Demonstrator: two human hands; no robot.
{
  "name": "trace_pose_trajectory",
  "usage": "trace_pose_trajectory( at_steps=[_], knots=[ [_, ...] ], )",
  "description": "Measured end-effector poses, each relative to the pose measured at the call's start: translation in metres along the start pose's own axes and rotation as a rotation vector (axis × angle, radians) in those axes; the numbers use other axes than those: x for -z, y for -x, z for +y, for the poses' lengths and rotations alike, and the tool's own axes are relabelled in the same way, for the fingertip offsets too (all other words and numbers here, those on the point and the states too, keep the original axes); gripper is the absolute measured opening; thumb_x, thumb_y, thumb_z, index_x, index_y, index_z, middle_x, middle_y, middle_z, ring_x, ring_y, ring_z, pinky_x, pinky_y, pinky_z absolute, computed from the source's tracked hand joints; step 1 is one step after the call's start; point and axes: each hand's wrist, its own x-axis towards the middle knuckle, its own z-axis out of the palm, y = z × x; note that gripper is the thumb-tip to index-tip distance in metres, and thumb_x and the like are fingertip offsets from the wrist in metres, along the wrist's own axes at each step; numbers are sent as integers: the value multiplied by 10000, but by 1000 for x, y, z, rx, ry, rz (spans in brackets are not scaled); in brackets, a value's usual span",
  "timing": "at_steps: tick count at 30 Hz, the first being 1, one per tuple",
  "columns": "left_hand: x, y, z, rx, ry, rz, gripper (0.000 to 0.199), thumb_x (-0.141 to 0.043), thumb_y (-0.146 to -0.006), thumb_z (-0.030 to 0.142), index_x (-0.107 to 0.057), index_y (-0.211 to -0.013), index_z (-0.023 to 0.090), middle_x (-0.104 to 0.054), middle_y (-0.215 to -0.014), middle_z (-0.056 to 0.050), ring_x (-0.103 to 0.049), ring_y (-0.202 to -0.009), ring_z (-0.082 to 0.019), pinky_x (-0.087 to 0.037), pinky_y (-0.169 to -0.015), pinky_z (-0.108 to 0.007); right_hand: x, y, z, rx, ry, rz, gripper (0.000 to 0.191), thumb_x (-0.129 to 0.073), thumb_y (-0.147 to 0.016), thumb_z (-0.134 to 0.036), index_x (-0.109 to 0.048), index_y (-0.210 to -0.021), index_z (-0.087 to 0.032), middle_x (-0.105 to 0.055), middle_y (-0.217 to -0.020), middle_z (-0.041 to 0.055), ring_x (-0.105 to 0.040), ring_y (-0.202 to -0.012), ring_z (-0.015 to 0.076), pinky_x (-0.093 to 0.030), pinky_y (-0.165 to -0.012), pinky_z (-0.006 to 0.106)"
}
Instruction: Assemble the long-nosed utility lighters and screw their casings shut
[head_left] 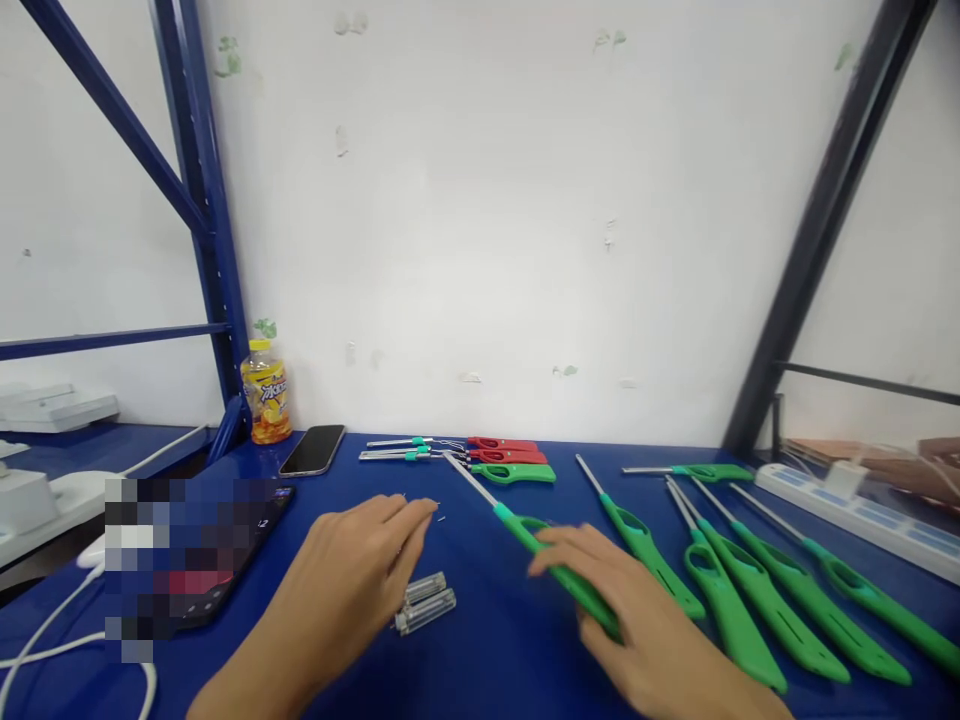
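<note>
My right hand (600,600) is wrapped round the green handle of a long-necked lighter (517,525), whose metal tube points up and to the left. Fingers bent and pressed together, my left hand (367,560) hovers low over the blue table; anything in its fingertips is too small to make out. Tiny dark metal bits (441,518) lie just beyond those fingertips. Two clear plastic cylinders, one in front (426,612) and one behind (425,588), rest beside the left hand, partly covered by it.
Several green lighters (772,590) lie on the right, before a white power strip (862,520). At the back are red and green handles (506,457) with loose tubes (397,455). Phones (313,450) and a drink bottle (266,395) occupy the left; a blue post (210,220) rises there.
</note>
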Motion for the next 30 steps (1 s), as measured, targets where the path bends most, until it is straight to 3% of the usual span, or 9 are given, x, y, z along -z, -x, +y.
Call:
trace_pose_trajectory(
  at_steps=[4,7,10,14,17,20,25,28,30],
  knots=[
    [-11,-9,0,133,-60,-353,375,-443,-1069,95,-744,-1255,218,-748,-1089,-88,-678,-1080,-296,-535,-782,-363,-10,42,8,14,97,26,639,-543,-733,-28,-699,-1258,-357,-734,-1400,5,-727,-1246,317,-605,-1049,520],
    [-20,-13,-1,139,-62,-453,419,-447,-1024,8,-768,-1210,202,-748,-1106,-99,-654,-1092,-302,-526,-833,-377,-19,43,3,15,155,51,535,-580,-788,-54,-721,-1215,-344,-757,-1369,-1,-767,-1144,320,-661,-925,481],
    [-25,-12,-6,131,-52,-471,360,-459,-1054,66,-791,-1086,201,-744,-1065,-97,-644,-1037,-296,-500,-854,-390,-26,33,-8,-17,205,77,376,-629,-897,-153,-729,-1208,-339,-755,-1377,14,-762,-1131,342,-651,-925,513],
    [-31,-8,-13,134,-46,-450,290,-487,-1084,198,-777,-1088,213,-728,-1078,-107,-614,-1029,-308,-457,-866,-411,-28,22,-14,-40,209,126,266,-612,-1012,-335,-720,-1255,-342,-700,-1451,56,-704,-1245,361,-572,-1044,591],
    [-41,-6,-19,135,-33,-429,243,-535,-1052,204,-777,-1054,222,-720,-1070,-101,-599,-1017,-299,-439,-862,-401,-21,19,0,-116,213,187,268,-522,-1061,-307,-725,-1236,-301,-731,-1360,94,-668,-1268,345,-554,-1044,585],
    [-52,-5,-24,128,-22,-393,201,-570,-1013,182,-767,-1026,220,-704,-1072,-97,-589,-1022,-293,-435,-844,-384,-11,22,25,-193,282,226,258,-530,-1055,-288,-747,-1193,-268,-776,-1224,101,-683,-1175,351,-538,-1024,610],
    [-65,-3,-28,120,-24,-357,165,-599,-999,224,-725,-895,209,-665,-986,-82,-583,-977,-272,-431,-811,-353,-7,21,53,-170,358,135,307,-562,-1069,-316,-721,-1323,-250,-766,-1303,96,-650,-1271,359,-519,-1058,607],
    [-70,-2,-29,112,-39,-367,192,-589,-998,210,-701,-843,208,-660,-952,-75,-583,-949,-263,-427,-800,-343,-15,11,53,-120,430,47,348,-565,-1078,-278,-678,-1401,-213,-745,-1355,117,-642,-1304,348,-505,-1091,580],
    [-72,-1,-29,104,-53,-375,204,-567,-990,168,-692,-834,208,-665,-945,-76,-585,-939,-262,-425,-793,-339,-22,3,49,-95,462,-9,379,-566,-1070,-212,-648,-1439,-201,-753,-1320,126,-685,-1231,327,-539,-1046,534]
  ],
)
